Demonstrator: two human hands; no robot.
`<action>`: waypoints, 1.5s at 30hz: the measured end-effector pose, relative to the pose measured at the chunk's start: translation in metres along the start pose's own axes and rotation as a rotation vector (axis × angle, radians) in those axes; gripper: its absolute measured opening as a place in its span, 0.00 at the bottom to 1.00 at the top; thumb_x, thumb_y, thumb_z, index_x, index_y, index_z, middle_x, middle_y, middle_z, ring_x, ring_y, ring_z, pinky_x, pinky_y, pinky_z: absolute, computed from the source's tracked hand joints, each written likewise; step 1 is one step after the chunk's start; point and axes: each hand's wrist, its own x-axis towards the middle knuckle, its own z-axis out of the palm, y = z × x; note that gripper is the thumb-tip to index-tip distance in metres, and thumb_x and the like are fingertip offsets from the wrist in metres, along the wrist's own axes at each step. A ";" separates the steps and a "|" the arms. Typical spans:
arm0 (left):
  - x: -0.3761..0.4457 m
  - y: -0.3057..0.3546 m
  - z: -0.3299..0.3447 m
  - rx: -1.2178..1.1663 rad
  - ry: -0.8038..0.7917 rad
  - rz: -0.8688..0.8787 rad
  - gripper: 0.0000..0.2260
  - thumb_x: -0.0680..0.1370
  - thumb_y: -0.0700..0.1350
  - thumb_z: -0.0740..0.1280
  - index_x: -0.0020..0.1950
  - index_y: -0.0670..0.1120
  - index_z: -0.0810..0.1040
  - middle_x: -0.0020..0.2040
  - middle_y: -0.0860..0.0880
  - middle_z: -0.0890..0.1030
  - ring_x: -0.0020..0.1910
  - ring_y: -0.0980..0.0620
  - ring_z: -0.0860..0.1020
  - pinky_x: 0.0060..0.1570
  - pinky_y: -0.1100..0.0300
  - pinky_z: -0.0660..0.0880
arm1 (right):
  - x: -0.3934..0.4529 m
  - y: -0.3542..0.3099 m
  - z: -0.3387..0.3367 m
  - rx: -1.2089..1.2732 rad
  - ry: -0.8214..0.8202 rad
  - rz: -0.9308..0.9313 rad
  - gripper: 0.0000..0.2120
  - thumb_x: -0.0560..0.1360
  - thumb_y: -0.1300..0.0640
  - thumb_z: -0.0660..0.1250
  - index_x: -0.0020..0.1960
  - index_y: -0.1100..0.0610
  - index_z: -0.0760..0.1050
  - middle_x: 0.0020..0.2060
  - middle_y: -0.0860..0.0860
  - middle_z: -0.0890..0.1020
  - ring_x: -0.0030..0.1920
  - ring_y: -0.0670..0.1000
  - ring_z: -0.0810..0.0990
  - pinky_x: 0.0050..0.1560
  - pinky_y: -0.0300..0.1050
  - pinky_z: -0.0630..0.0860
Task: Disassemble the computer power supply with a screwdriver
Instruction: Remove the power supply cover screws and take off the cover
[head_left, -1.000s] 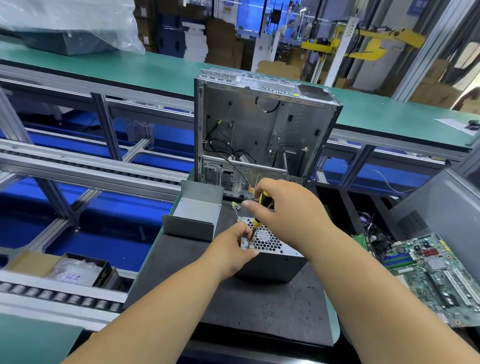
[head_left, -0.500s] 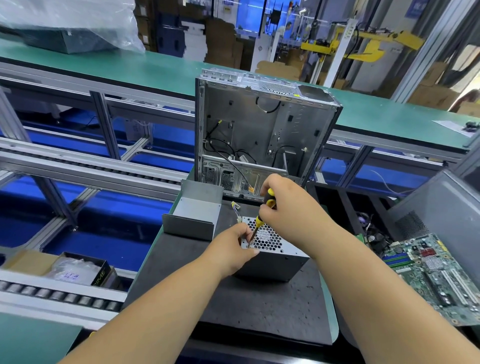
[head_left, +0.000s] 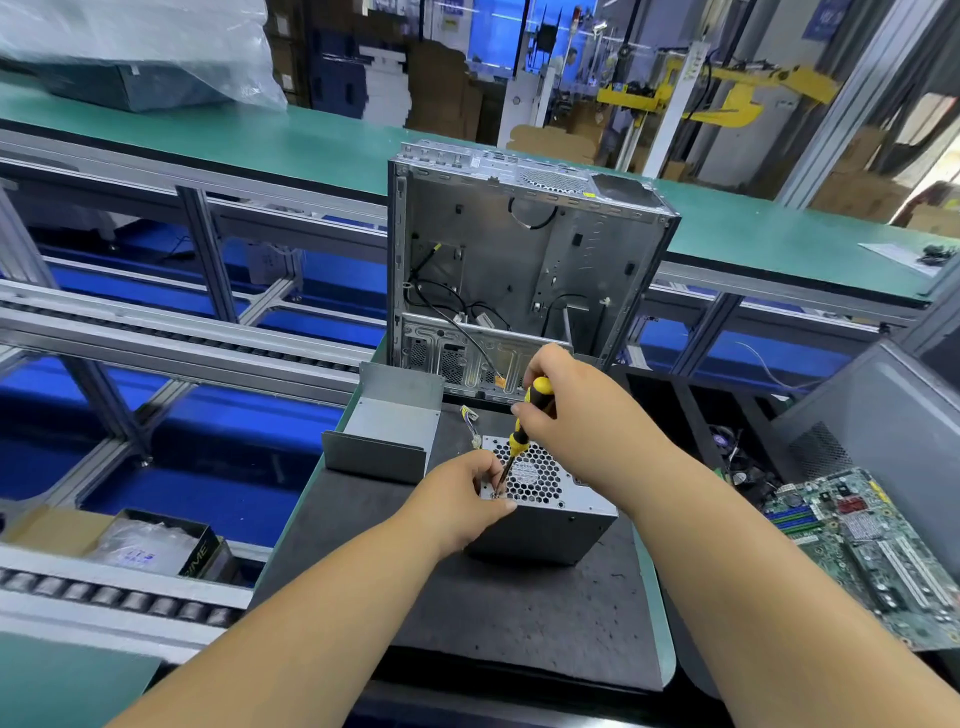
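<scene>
- A grey metal power supply sits on a dark mat covering the near middle of the work surface, its honeycomb fan grille facing up.
- The right hand grips a screwdriver with a yellow and black handle, fingers curled round the upper handle. The tool leans toward the near left, and its tip meets the near left corner of the grille.
- The left hand rests against the near left corner of the power supply, thumb and fingers curled in around the screwdriver tip. Whether they pinch a screw cannot be told.
- Just left of the power supply, a bent grey metal cover lies partly on the mat, open side up.
- A short bundle of wires sticks out at the far left corner of the power supply.
- Beyond it, an open, stripped computer case stands upright, with loose black cables inside.
- At the right, a green motherboard lies tilted beside a dark grey panel.
- To the left run roller conveyor rails over blue flooring, and a small open box holds a plastic bag.
- A green conveyor belt crosses the far side.
</scene>
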 end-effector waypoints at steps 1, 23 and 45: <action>0.000 0.000 0.000 0.001 0.000 0.000 0.10 0.73 0.48 0.73 0.41 0.51 0.73 0.34 0.55 0.72 0.33 0.54 0.68 0.36 0.60 0.69 | 0.000 0.000 0.001 0.007 -0.005 0.001 0.05 0.79 0.54 0.65 0.50 0.52 0.69 0.40 0.48 0.76 0.36 0.50 0.73 0.33 0.44 0.68; -0.003 0.001 -0.010 -0.020 -0.074 0.001 0.08 0.72 0.49 0.73 0.42 0.51 0.76 0.34 0.59 0.75 0.32 0.57 0.68 0.37 0.64 0.70 | -0.002 0.006 0.003 -0.008 0.016 -0.027 0.02 0.78 0.54 0.64 0.47 0.50 0.71 0.43 0.43 0.74 0.42 0.47 0.74 0.37 0.41 0.69; -0.005 0.003 -0.016 -0.016 -0.121 0.011 0.04 0.75 0.46 0.72 0.44 0.50 0.77 0.45 0.41 0.80 0.40 0.52 0.72 0.49 0.52 0.75 | 0.000 0.002 0.008 -0.132 0.080 -0.132 0.08 0.79 0.45 0.63 0.52 0.49 0.72 0.39 0.44 0.76 0.42 0.50 0.74 0.36 0.45 0.67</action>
